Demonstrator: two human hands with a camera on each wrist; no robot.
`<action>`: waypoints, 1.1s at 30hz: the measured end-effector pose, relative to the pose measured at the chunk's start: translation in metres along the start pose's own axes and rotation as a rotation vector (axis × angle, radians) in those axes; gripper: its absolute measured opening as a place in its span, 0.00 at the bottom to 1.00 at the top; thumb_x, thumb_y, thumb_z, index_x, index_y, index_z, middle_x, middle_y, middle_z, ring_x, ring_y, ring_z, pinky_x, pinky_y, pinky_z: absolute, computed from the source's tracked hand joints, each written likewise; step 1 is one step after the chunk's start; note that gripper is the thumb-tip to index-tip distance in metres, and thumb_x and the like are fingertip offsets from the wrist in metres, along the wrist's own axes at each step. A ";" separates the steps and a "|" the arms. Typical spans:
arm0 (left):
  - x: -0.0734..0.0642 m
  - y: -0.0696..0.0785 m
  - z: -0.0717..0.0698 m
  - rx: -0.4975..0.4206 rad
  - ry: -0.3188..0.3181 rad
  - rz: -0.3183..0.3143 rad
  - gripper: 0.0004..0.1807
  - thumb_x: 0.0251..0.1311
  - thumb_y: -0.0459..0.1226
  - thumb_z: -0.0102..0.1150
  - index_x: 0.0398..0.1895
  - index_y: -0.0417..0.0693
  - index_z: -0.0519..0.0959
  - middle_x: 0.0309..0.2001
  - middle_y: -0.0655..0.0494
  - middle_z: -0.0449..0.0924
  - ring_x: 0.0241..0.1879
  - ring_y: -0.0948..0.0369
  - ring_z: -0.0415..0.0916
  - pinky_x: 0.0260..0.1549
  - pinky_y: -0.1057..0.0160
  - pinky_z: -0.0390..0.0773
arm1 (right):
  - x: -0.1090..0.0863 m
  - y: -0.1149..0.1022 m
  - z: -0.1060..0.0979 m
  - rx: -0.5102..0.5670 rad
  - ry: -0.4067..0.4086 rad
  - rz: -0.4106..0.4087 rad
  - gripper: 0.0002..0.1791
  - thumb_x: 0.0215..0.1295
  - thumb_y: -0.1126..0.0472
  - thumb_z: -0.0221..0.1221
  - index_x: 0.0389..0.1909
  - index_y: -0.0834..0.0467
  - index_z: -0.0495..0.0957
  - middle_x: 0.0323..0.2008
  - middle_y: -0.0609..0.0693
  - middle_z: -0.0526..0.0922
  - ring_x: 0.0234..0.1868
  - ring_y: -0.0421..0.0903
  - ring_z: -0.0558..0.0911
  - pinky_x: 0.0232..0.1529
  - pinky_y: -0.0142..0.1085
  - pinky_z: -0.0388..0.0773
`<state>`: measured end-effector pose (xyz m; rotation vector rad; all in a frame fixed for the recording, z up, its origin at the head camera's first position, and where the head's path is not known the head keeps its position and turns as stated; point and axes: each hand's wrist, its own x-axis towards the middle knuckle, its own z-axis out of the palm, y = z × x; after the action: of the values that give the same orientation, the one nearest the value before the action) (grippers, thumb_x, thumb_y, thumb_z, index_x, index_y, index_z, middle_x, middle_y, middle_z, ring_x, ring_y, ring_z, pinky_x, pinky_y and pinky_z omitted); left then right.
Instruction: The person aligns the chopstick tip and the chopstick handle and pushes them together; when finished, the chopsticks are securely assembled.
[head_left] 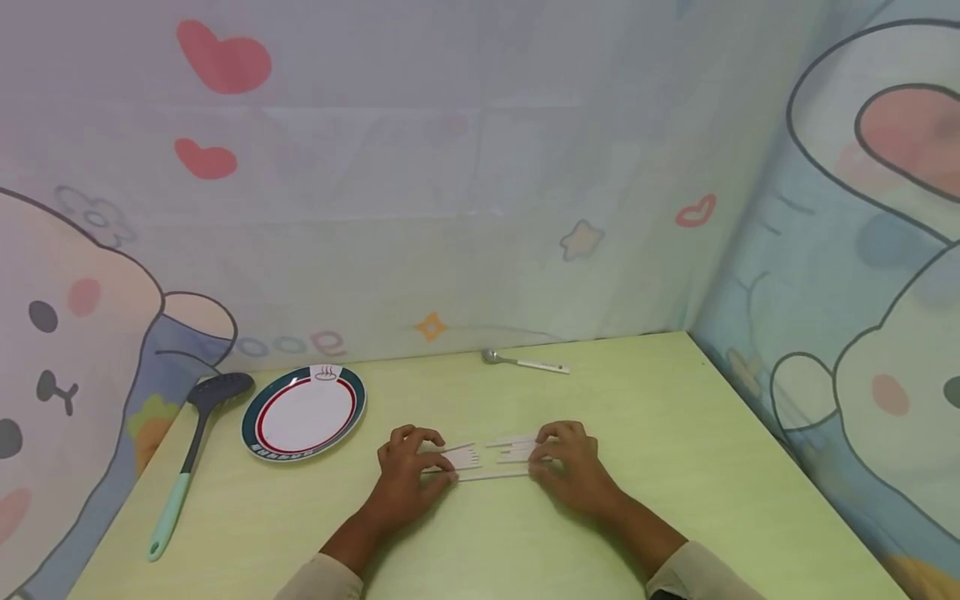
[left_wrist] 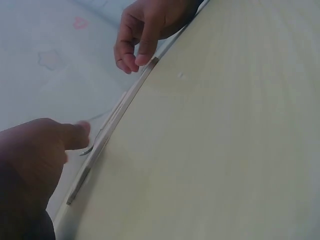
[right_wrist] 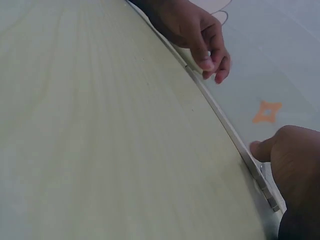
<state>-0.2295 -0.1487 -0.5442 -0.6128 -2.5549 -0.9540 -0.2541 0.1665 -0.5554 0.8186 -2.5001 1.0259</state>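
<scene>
White sticks (head_left: pixel 491 477), slim and straight-edged: middle of the tabletop (head_left: pixel 675 425), between the two hands. One long strip runs along the near side; shorter, uneven ends show behind it, too small to tell whether they are separate pieces.

Left hand (head_left: pixel 411 467): at nine o'clock of the sticks, thumb on the near side, fingers bent over the far side, gripping that end.

Right hand (head_left: pixel 573 471): at three o'clock, likewise curled and gripping the opposite end. The hands are apart, bridged by the long strip.

Plate (head_left: pixel 303 417): round, glossy white, dark rim, red ring; between nine and ten o'clock.

Utensil (head_left: pixel 198 440): dark oval head, mint handle with a hanging hole; nine o'clock, beyond the plate, its head near the rim.

Spoon (head_left: pixel 536 365): metal bowl, white handle; toward one o'clock, near the back edge.

Tabletop: pale, wood-grained; straight back edge at twelve o'clock against a creased, cartoon-printed backdrop (head_left: pixel 450 275). Widest room for moving lies from two to four o'clock, up to the slanting right edge; a narrower stretch lies between the forearms at six.
</scene>
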 end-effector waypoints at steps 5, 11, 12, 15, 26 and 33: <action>0.006 -0.007 -0.001 -0.004 0.042 -0.021 0.09 0.61 0.32 0.79 0.29 0.56 0.90 0.56 0.53 0.80 0.67 0.40 0.64 0.59 0.32 0.57 | 0.006 0.002 0.001 -0.043 0.055 -0.027 0.09 0.64 0.67 0.72 0.33 0.49 0.88 0.52 0.49 0.82 0.61 0.59 0.74 0.54 0.61 0.64; 0.008 -0.010 -0.003 -0.008 0.017 -0.042 0.10 0.60 0.30 0.77 0.27 0.56 0.88 0.57 0.52 0.80 0.68 0.38 0.64 0.59 0.31 0.57 | 0.007 -0.001 0.001 -0.041 0.069 -0.015 0.09 0.62 0.68 0.74 0.31 0.49 0.88 0.50 0.50 0.83 0.59 0.60 0.75 0.53 0.65 0.65; 0.008 -0.009 -0.003 -0.010 0.013 -0.042 0.11 0.60 0.30 0.77 0.26 0.55 0.88 0.57 0.52 0.80 0.68 0.38 0.64 0.59 0.31 0.57 | 0.008 -0.001 0.001 -0.034 0.060 -0.002 0.09 0.62 0.68 0.74 0.30 0.49 0.89 0.50 0.49 0.83 0.59 0.60 0.75 0.53 0.66 0.65; 0.008 -0.006 -0.004 -0.020 0.007 -0.049 0.10 0.59 0.29 0.77 0.26 0.53 0.88 0.58 0.50 0.80 0.69 0.37 0.63 0.59 0.31 0.57 | 0.008 -0.002 0.000 -0.022 0.029 0.044 0.10 0.64 0.67 0.74 0.30 0.48 0.89 0.51 0.48 0.83 0.61 0.60 0.75 0.55 0.70 0.64; 0.008 -0.004 -0.003 0.013 0.007 -0.026 0.11 0.56 0.28 0.79 0.24 0.51 0.87 0.57 0.49 0.81 0.67 0.37 0.64 0.56 0.34 0.59 | 0.017 -0.001 -0.004 -0.021 -0.039 0.135 0.11 0.62 0.67 0.73 0.26 0.46 0.88 0.50 0.45 0.82 0.62 0.60 0.75 0.58 0.72 0.65; 0.008 -0.006 -0.002 0.023 0.002 -0.007 0.11 0.56 0.29 0.80 0.24 0.51 0.87 0.57 0.51 0.81 0.67 0.39 0.64 0.56 0.35 0.60 | 0.017 -0.005 -0.007 -0.006 -0.075 0.181 0.11 0.64 0.65 0.74 0.26 0.46 0.88 0.50 0.46 0.81 0.62 0.59 0.74 0.59 0.71 0.64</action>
<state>-0.2391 -0.1520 -0.5430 -0.5963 -2.5645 -0.9257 -0.2644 0.1618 -0.5399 0.6494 -2.6794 1.0625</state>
